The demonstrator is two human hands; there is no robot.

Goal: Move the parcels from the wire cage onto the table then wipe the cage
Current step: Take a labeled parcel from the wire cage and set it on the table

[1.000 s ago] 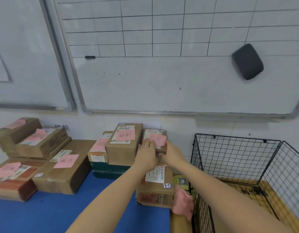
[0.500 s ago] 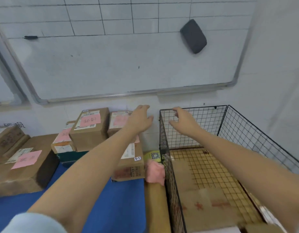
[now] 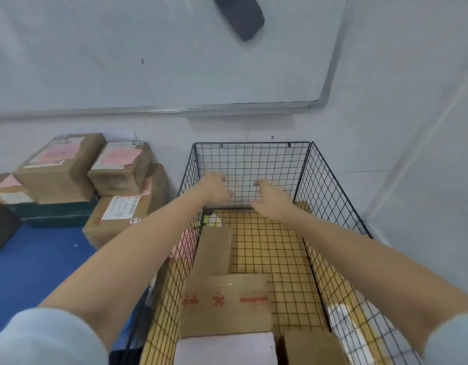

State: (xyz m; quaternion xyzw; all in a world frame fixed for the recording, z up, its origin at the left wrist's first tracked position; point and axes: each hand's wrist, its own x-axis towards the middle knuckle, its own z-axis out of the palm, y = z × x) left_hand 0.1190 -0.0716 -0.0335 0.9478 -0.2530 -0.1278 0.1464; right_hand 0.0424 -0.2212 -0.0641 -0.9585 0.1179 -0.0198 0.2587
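eraser point(image 3: 240, 17) cut by top edge; parcel labels point(image 3: 121, 207) blurred, unreadable; pale parcel point(image 3: 225, 349) cut at bottom

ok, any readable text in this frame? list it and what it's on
None legible; everything is motion-blurred.
Shipping label on the front parcel: barcode and print, unreadable.
Pink notes on the stacked parcels: handwriting, unreadable.
Red print on the cardboard in the wire cage: unreadable.
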